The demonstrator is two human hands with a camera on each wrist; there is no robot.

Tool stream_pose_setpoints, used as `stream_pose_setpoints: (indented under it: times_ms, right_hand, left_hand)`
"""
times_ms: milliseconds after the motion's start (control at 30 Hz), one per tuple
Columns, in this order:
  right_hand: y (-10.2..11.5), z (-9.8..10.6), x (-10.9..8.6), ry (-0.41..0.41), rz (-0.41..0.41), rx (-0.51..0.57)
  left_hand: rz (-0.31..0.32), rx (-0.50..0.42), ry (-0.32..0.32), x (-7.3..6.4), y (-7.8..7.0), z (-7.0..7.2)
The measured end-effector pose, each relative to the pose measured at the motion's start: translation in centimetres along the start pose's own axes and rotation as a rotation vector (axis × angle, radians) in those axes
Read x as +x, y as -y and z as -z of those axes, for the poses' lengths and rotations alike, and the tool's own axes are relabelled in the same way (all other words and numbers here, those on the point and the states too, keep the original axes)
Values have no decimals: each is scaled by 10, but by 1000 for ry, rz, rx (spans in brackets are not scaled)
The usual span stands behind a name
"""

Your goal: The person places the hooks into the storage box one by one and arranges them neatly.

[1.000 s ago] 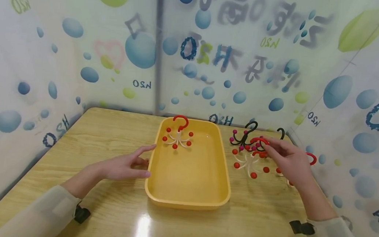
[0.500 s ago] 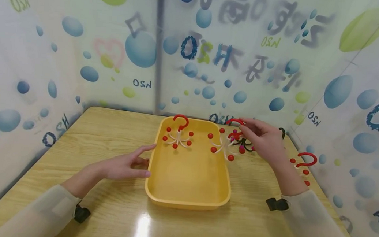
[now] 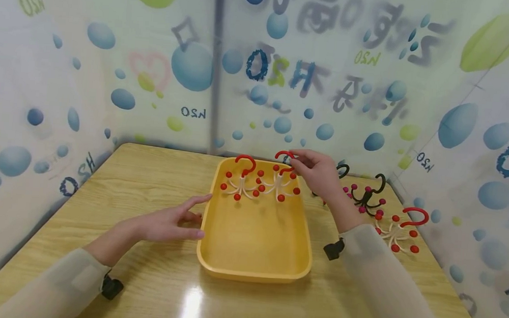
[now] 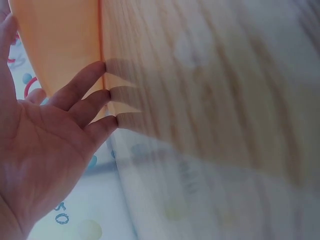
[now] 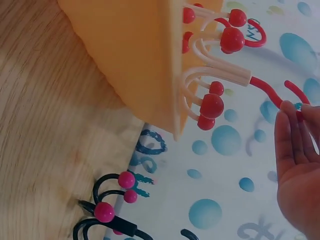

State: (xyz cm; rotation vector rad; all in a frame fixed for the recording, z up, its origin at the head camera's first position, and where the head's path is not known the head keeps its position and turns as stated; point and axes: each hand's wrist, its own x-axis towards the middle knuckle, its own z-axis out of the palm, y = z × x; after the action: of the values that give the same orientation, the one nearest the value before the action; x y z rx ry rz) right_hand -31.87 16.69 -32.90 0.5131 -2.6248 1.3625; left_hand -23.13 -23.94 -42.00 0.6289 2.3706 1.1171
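A yellow tray [image 3: 256, 228] stands on the wooden table. My left hand [image 3: 167, 224] rests against its left wall, fingers spread and mostly straight; in the left wrist view the fingertips [image 4: 105, 95] touch the tray's side. My right hand [image 3: 317, 173] pinches the red hook of a white multi-armed hanger [image 3: 278, 181] with red ball tips. In the right wrist view this hanger [image 5: 227, 71] is above or inside the tray's far right part; whether it touches the bottom I cannot tell. A matching hanger [image 3: 241, 183] sits inside the tray at the far left.
Right of the tray, a black hanger [image 3: 367, 199] with pink balls and another white-and-red hanger [image 3: 394, 233] lie on the table [image 3: 148, 279]. Another black hanger [image 3: 343, 171] is partly hidden behind my right arm. Patterned walls [image 3: 154, 73] enclose the back and sides.
My right hand has lifted the white-and-red hanger from the group at the right and carried it leftward to the tray, beside the first one. My left hand has stayed at the tray's side.
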Motion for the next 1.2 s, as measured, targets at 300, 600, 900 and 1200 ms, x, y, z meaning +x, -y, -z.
stream_pose_setpoints:
  times_ms: [300, 600, 900, 1200]
  right_hand:
    - [-13, -14, 15, 27, -84, -23]
    - [-22, -20, 20, 50, -145, -91]
    - [-29, -25, 24, 102, -235, -103]
    - [-28, -27, 26, 96, -213, -154]
  left_hand:
    - [7, 9, 1, 1, -3, -1]
    - [14, 12, 1, 2, -2, -1]
    - [19, 11, -3, 1, 0, -2]
    - [8, 8, 4, 0, -1, -1]
